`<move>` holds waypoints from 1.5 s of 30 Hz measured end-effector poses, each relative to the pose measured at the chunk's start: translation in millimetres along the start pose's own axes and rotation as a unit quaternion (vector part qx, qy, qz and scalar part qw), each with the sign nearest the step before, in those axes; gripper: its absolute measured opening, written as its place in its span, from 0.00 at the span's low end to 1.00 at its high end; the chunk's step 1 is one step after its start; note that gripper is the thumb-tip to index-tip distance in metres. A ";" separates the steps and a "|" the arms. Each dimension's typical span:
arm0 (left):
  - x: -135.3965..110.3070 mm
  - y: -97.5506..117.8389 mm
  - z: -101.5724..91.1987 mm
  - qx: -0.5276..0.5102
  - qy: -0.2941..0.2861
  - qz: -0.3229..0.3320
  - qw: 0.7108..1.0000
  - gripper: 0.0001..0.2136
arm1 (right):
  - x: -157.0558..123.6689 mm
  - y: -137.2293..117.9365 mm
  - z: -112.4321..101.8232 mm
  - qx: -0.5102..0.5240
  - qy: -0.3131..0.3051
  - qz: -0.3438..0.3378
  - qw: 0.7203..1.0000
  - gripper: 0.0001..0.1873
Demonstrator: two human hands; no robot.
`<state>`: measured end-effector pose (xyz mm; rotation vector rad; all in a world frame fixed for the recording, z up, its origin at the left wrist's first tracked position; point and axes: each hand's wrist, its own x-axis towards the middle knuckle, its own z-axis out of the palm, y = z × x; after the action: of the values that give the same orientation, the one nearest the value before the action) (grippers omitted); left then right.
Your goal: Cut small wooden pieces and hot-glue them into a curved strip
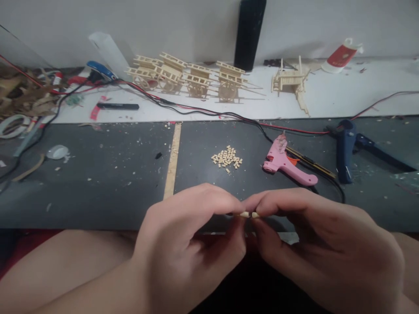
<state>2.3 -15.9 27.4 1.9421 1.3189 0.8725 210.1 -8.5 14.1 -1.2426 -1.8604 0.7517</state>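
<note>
My left hand (193,235) is closed in a pinch, thumb below and index finger above, on a small pale wooden piece (244,214). Opposite it, my right hand (314,240) pinches another small pale wooden piece (255,215) the same way. The two pieces face each other end to end, with a narrow dark gap between them. Fingertips hide most of both pieces. Just beyond my hands, a loose pile of tiny wooden bits (227,156) lies on the dark grey tabletop (108,187).
A pink glue gun (290,163) lies right of the pile, beside a blue-handled tool (346,150). Cables (196,111) cross the table. Several miniature wooden carts (196,78) stand at the back, with another wooden model (290,80) further right. A wooden strip (172,161) lies left of the pile.
</note>
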 end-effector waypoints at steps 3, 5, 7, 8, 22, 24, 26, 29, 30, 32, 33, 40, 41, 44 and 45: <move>-0.1 -0.2 0.8 -0.004 0.011 0.000 1.000 0.08 | -0.1 0.2 0.4 -0.006 -0.004 0.000 1.000 0.10; 1.2 -1.0 1.9 -0.005 0.014 0.004 1.000 0.08 | -0.3 -0.5 1.1 -0.013 -0.001 -0.003 1.000 0.10; 2.6 -1.6 2.8 -0.001 0.021 0.009 1.000 0.09 | -0.2 -1.5 1.4 -0.023 0.001 -0.007 1.000 0.10; 3.0 -1.6 3.0 -0.001 0.024 0.013 1.000 0.08 | -0.1 -1.9 1.2 -0.029 0.002 -0.009 1.000 0.09; -3.0 -7.5 8.4 -0.012 0.071 0.076 0.995 0.10 | 2.2 -3.6 -2.5 -0.077 0.016 -0.023 0.997 0.11; -4.0 -8.3 8.7 -0.012 0.067 0.072 0.995 0.09 | 2.1 -5.7 -1.3 -0.083 0.020 -0.025 0.996 0.11; -4.2 -8.7 8.6 -0.010 0.063 0.060 0.996 0.09 | 2.3 -7.2 -0.4 -0.088 0.017 -0.026 0.996 0.11; -3.0 -10.0 9.0 -0.019 0.068 0.074 0.995 0.10 | 3.6 -8.0 0.0 -0.086 0.010 -0.025 0.996 0.10; -2.5 -10.7 9.2 -0.021 0.071 0.076 0.994 0.10 | 4.1 -7.9 -0.1 -0.083 0.015 -0.026 0.996 0.10; -1.9 -11.6 9.3 -0.020 0.073 0.076 0.994 0.11 | 4.7 -7.4 -0.7 -0.078 0.021 -0.031 0.996 0.09; -1.7 -11.8 9.3 -0.020 0.071 0.076 0.994 0.10 | 4.7 -7.0 -1.1 -0.077 0.027 -0.034 0.996 0.09; -3.1 -8.5 11.1 -0.002 0.066 0.063 0.996 0.10 | 2.4 -6.5 -3.2 -0.079 0.019 -0.034 0.996 0.10; -3.3 -8.3 11.4 -0.004 0.065 0.065 0.996 0.10 | 2.9 -6.9 -3.2 -0.076 0.023 -0.034 0.996 0.10; -4.1 -8.0 11.3 -0.010 0.060 0.066 0.996 0.10 | 5.5 -8.4 -3.0 -0.071 0.025 -0.035 0.997 0.10; -4.3 -7.9 11.0 -0.011 0.059 0.065 0.996 0.10 | 6.2 -8.7 -2.9 -0.070 0.023 -0.036 0.997 0.11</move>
<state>5.7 -19.0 14.0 2.0041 1.2541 1.0744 206.8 -5.6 24.3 -1.2626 -1.9355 0.5570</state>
